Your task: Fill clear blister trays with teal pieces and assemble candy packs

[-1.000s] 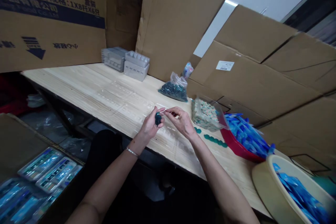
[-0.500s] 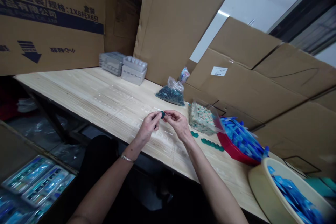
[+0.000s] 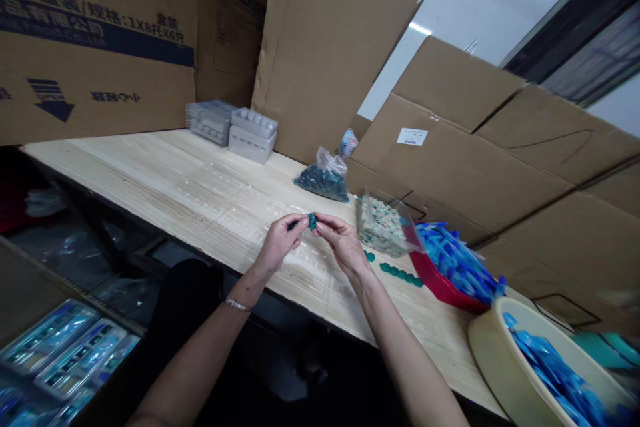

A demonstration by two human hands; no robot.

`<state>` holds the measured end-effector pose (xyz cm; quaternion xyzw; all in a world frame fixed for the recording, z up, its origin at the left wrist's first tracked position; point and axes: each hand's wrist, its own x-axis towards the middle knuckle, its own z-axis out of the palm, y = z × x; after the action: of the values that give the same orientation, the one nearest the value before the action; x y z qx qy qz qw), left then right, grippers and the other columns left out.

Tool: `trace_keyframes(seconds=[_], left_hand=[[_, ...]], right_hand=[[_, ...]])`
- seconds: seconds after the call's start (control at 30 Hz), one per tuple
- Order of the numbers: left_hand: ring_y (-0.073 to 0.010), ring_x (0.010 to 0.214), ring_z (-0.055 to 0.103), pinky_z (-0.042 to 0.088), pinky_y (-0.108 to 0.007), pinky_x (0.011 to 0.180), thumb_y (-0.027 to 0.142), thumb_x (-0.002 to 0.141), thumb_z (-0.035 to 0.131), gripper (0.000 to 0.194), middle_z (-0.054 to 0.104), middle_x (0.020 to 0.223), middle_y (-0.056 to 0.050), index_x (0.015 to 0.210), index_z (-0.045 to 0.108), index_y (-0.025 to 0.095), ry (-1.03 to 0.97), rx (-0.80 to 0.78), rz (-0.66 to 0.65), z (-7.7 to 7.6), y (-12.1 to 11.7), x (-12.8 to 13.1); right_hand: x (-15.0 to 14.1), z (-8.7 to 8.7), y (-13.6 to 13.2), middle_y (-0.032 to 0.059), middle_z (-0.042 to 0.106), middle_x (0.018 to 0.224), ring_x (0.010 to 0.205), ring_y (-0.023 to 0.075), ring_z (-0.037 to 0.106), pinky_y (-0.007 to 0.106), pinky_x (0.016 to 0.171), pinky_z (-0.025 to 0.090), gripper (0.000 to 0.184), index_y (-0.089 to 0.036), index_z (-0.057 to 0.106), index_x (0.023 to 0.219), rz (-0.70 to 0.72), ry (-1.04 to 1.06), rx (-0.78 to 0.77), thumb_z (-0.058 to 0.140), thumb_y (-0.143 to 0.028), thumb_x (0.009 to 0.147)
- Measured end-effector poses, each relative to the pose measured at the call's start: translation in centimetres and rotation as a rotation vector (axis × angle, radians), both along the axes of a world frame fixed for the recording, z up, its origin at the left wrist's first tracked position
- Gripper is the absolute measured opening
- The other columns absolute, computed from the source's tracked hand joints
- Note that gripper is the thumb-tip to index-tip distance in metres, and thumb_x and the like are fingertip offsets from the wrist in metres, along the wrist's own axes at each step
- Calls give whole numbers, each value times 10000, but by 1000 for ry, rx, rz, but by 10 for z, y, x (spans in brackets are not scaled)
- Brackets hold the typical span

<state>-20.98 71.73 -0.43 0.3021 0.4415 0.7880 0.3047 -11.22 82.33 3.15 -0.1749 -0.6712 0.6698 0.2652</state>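
Hands (image 3: 283,240) (image 3: 342,241), fingertips closed, pinch 1 teal piece (image 3: 313,221); the red basin (image 3: 436,285) holds blue packets (image 3: 457,257).

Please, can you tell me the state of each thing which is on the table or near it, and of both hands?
Left hand: pinching the green piece
Right hand: pinching it too
Green piece: held above the table
Bag: partly filled, closure unclear
Clear box: filled
Red basin: heaped with blue packets
Cream tub: open, holding blue packets
Clear trays: stacked
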Motion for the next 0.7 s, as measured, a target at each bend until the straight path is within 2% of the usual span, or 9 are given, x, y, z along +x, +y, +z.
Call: trace_keyframes(seconds=[0.07, 0.17, 0.33, 0.5, 0.6, 0.7], left_hand=[[-31, 403, 322, 229, -175, 378, 402, 747, 609, 309, 524, 593, 17, 897, 636, 134, 38, -81, 59, 0, 0, 0], [-29, 405, 350, 242, -173, 366, 403, 733, 616, 284, 599, 710, -17, 852, 625, 146, 56, -147, 137, 1, 1, 1], [-27, 417, 335, 239, -157, 365, 450, 784, 545, 317, 500, 624, 21, 804, 579, 135, -33, -36, -1, 0, 1, 1], [-20, 423, 334, 216, -159, 364, 422, 736, 622, 383, 466, 640, 40, 980, 579, 130, -86, -40, -41, -1, 3, 3], [-40, 426, 377, 277, -180, 393, 402, 742, 614, 323, 492, 595, 37, 920, 613, 132, 21, -99, 69, -3, 6, 4], [-106, 640, 553, 431, -222, 595, 319, 759, 601, 186, 623, 742, -23, 831, 642, 153, 329, -106, 291, -2, 5, 5]], right_hand=[[1, -2, -1, 17, 697, 818, 659, 121, 604, 291, 739, 476, 291, -203, 701, 900, -21, 25, 7, 753, -255, 619], [1, -5, -1, 10, 689, 785, 657, 118, 601, 280, 729, 475, 259, -203, 701, 882, -42, 53, 19, 745, -253, 632], [1, -11, 4, 8, 683, 777, 667, 117, 604, 274, 730, 480, 260, -200, 692, 902, -59, 46, 20, 730, -274, 655], [1, -14, 3, 12, 680, 790, 687, 126, 625, 292, 756, 493, 281, -193, 666, 922, -79, 47, 42, 719, -308, 672], [2, -12, -2, 16, 676, 792, 701, 129, 636, 296, 760, 498, 273, -192, 635, 931, -60, 22, 96, 696, -327, 701], [3, -6, -5, 19, 663, 827, 710, 130, 633, 292, 744, 505, 314, -197, 608, 953, -82, -2, 185, 708, -328, 685]])
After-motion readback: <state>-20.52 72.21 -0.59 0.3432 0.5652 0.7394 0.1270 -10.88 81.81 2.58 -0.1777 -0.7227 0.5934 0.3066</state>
